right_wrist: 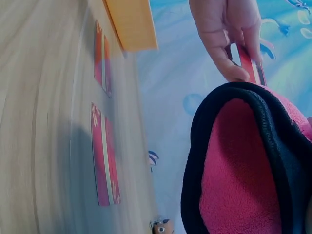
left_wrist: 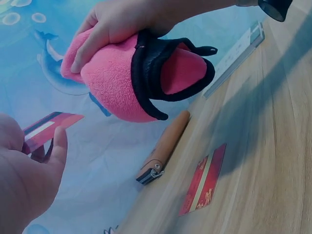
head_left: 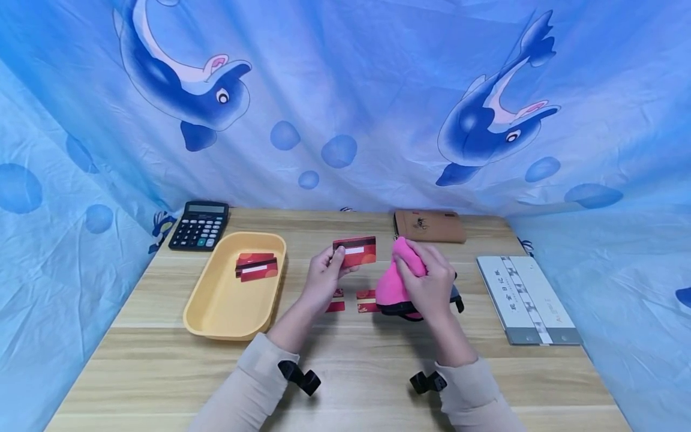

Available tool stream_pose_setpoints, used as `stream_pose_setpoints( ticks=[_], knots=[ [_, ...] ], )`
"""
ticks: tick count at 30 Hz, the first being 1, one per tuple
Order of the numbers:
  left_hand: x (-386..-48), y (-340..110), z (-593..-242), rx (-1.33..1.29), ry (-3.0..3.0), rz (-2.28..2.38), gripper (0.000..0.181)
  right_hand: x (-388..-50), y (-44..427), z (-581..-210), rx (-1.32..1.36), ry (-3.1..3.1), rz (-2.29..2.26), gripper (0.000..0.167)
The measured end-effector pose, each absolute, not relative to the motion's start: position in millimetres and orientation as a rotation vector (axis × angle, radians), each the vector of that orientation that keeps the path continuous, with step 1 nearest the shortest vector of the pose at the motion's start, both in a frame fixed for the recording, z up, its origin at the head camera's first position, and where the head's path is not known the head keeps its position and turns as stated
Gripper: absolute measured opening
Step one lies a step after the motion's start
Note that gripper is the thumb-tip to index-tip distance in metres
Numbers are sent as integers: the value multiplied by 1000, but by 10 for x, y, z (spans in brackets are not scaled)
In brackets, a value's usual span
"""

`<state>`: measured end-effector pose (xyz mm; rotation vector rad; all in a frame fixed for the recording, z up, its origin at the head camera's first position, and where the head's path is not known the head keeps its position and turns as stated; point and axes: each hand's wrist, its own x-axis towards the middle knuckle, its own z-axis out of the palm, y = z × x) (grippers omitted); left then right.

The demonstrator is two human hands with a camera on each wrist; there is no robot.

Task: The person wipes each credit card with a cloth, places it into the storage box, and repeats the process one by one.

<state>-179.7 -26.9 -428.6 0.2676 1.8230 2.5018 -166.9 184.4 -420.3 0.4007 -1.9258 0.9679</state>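
My left hand (head_left: 322, 277) pinches a red bank-style card (head_left: 360, 258) with a dark stripe and a white strip, raised above the table. To its right, my right hand (head_left: 433, 282) grips a pink fleece pouch-like mitt (head_left: 390, 289) with black trim. The right wrist view looks into the mitt's open mouth, where pink lining (right_wrist: 239, 170) shows. Two red cards lie flat on the table below the hands, the right one (left_wrist: 204, 180) and the left one (right_wrist: 101, 58), both partly hidden in the head view.
A yellow tray (head_left: 229, 315) on the left holds red cards (head_left: 259, 272). Behind it lies a calculator (head_left: 200, 226). A brown wallet (head_left: 439, 227) is at the back right, and a white and grey notebook (head_left: 523, 300) rests at the right. Blue dolphin-print curtain (head_left: 345, 90) surrounds the table.
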Motion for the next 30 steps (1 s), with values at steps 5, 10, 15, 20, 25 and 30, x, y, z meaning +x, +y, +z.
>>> stream_pose_setpoints(
  ticks=[5, 10, 15, 20, 25, 30],
  knots=[
    [-1769, -253, -4267, 267, 1718, 2523, 34, -1672, 1767, -4214, 431, -1956, 947, 35],
    [-1713, -222, -4259, 351, 1695, 2408, 38, -1659, 1659, -4202, 370, -2004, 884, 36],
    [-1671, -178, -4270, 458, 1641, 2323, 45, -1607, 1462, -4168, 361, -2043, 813, 34],
    [-1641, -168, -4285, 517, 1652, 2284, 54, -1543, 1272, -4151, 494, -2049, 787, 34],
    [-1631, -208, -4275, 524, 1696, 2303, 51, -1541, 1298, -4133, 460, -2034, 769, 31],
    [-1641, -269, -4271, 551, 1696, 2371, 46, -1609, 1468, -4116, 306, -2029, 810, 31]
  ],
)
